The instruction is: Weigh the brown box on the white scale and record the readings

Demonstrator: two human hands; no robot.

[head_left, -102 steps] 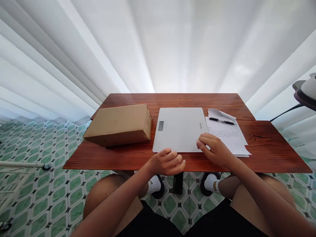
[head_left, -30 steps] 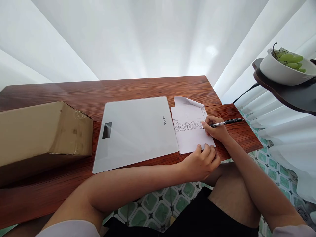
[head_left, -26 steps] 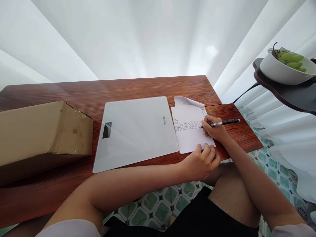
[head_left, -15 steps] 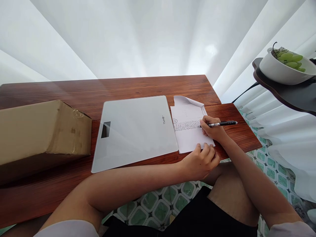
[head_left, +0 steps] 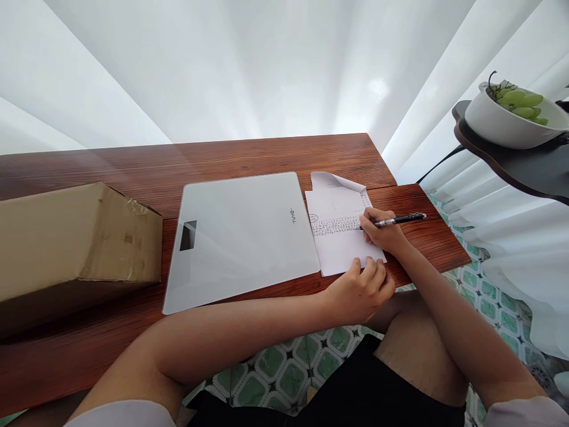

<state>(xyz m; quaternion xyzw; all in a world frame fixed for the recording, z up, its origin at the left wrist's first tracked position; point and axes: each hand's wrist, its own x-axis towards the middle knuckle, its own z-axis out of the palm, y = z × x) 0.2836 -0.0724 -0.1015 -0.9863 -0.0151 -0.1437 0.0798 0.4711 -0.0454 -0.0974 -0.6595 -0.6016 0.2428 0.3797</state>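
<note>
A person seated at a reddish wooden counter [head_left: 267, 155] writes on a sheet of paper [head_left: 340, 237] lying near the counter's right front corner. The right hand [head_left: 383, 232] is closed around a black pen [head_left: 393, 220], fingers pinched near the tip, which meets the paper at a band of small printed text; the barrel slants away to the right, clear of the sheet and over bare wood. The left hand [head_left: 361, 289], fingers loosely curled and gripping nothing, reaches across the body and rests its fingertips on the paper's near edge, pinning it at the counter's front.

The paper is white, upright to the writer, with dense rows of small characters across its middle and a blank lower half; its far edge curls up in a fold. The print is too small to read.

Just left of the sheet, touching or nearly touching its edge, lies a flat white glass scale [head_left: 242, 237] with a small dark display window. Further left sits a brown cardboard box [head_left: 75, 237]. At the far right, a white bowl of green grapes [head_left: 511, 115] stands on a dark shelf [head_left: 515, 169].
</note>
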